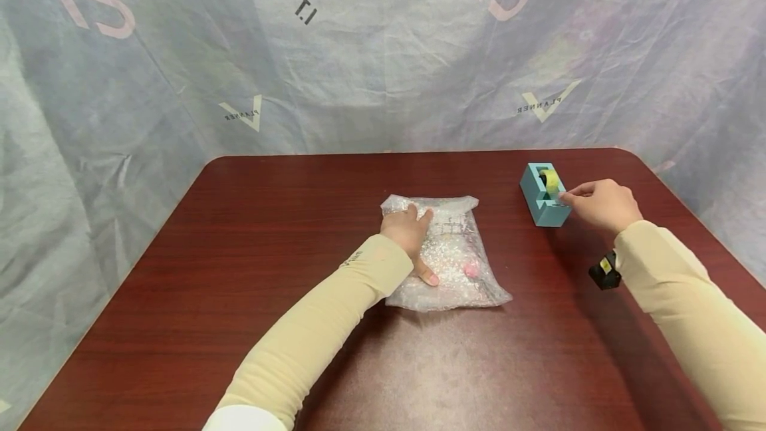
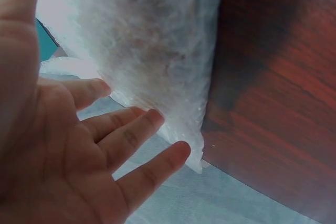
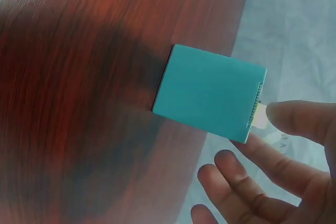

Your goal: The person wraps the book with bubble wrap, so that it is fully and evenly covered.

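A bubble-wrap package (image 1: 451, 245) lies flat on the table, with a pink spot showing through the clear wrap. My left hand (image 1: 408, 231) rests on its left part, fingers spread and thumb extended. In the left wrist view the fingers (image 2: 142, 174) look straight beside the wrap (image 2: 152, 51). At the right stands a light blue tape dispenser (image 1: 550, 219) holding a yellowish tape roll (image 1: 549, 181). My right hand (image 1: 601, 205) is at its cutter end; thumb and index finger pinch the tape's end (image 3: 259, 116) by the toothed edge. The other right fingers are loosely bent.
A small black object (image 1: 606, 273) with a yellow label sits by the right sleeve. The dark red wooden table (image 1: 257, 231) ends at a grey printed cloth (image 1: 359, 85) hanging behind and at the sides.
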### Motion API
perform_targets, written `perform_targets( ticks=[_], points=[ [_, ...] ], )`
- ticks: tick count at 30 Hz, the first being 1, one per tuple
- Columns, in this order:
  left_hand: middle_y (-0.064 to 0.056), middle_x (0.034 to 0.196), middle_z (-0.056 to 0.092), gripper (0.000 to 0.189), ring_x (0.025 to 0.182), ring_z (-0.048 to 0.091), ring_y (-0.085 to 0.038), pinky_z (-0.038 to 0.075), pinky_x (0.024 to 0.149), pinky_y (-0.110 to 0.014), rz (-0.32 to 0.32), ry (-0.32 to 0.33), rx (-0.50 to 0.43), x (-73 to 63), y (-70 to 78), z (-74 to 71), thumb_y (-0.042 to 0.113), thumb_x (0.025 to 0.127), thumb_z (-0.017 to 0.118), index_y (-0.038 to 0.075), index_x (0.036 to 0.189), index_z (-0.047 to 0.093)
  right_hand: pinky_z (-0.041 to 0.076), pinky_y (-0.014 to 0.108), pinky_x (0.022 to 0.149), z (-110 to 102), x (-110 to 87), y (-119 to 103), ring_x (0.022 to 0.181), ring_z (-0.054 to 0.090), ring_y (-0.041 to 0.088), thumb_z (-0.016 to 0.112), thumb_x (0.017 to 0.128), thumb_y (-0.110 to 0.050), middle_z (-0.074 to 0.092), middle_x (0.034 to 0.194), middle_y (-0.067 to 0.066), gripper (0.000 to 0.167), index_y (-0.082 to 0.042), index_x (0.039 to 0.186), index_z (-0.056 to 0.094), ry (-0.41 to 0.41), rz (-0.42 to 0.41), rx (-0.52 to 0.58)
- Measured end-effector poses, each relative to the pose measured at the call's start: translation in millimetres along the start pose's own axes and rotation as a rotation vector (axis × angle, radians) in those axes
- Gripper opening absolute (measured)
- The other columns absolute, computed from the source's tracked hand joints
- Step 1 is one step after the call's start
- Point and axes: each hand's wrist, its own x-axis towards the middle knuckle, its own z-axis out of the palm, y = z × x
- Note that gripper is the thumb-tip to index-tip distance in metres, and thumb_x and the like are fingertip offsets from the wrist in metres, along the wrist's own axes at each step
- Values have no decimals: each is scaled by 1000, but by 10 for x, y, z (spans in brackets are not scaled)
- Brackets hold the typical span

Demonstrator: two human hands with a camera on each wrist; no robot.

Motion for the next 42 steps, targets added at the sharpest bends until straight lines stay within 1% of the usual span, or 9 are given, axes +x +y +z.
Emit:
perform_targets(
  ticks=[5,7,20,24,28,32,36,39,42],
  points=[
    [-17,161,33,134,135,49,-28,50,101,-38,0,7,-14,-8,-3,-1,76,62,80,15,164,20,41,69,97,-15,9,-1,127,39,59,45,105,-50,44,139,41,72,14,138,51,-91,40,37],
    [-17,161,33,134,135,49,-29,49,102,-39,2,6,-18,-6,-3,2,76,62,80,14,164,19,38,70,101,-16,7,-16,131,33,61,46,104,-50,39,143,42,72,14,138,51,-103,55,50],
    [-17,161,33,134,136,49,-29,49,102,-37,2,8,-28,-21,-13,8,76,62,80,14,164,18,35,69,102,32,27,-127,133,23,66,64,97,-39,42,142,40,58,8,130,63,32,134,61],
    [-18,160,33,134,137,48,-28,50,102,-36,7,15,-26,-35,-14,0,76,62,80,14,164,19,39,68,97,37,44,-144,127,33,64,69,94,-37,50,136,38,51,4,124,69,78,135,39],
    [-18,160,34,134,136,48,-27,50,100,-36,6,17,-24,-38,-17,3,76,62,80,14,164,20,46,65,85,39,58,-184,115,47,58,72,92,-34,61,124,35,43,3,115,74,118,122,9],
    [-17,160,34,134,136,48,-26,50,100,-35,1,15,-18,-36,-25,8,76,62,80,14,164,19,49,60,74,49,88,-256,103,56,55,70,91,-29,66,113,32,34,1,107,77,135,122,-45],
    [-17,161,33,134,137,47,-26,50,100,-35,4,13,-20,-29,-29,10,76,63,80,14,164,18,50,55,66,57,126,-321,90,61,50,63,89,-27,67,91,26,29,-1,87,74,128,150,-129],
    [-18,162,32,134,139,46,-27,49,102,-35,9,10,-29,-23,-29,9,76,63,80,13,164,18,50,56,69,43,157,-355,90,61,51,57,92,-29,64,91,29,37,6,89,67,98,180,-178],
    [-18,163,30,134,141,44,-27,48,104,-35,11,0,-41,-16,-31,8,75,64,80,13,164,17,48,61,79,15,182,-382,99,58,55,54,95,-31,58,106,39,49,17,104,60,59,205,-193]
  ],
)
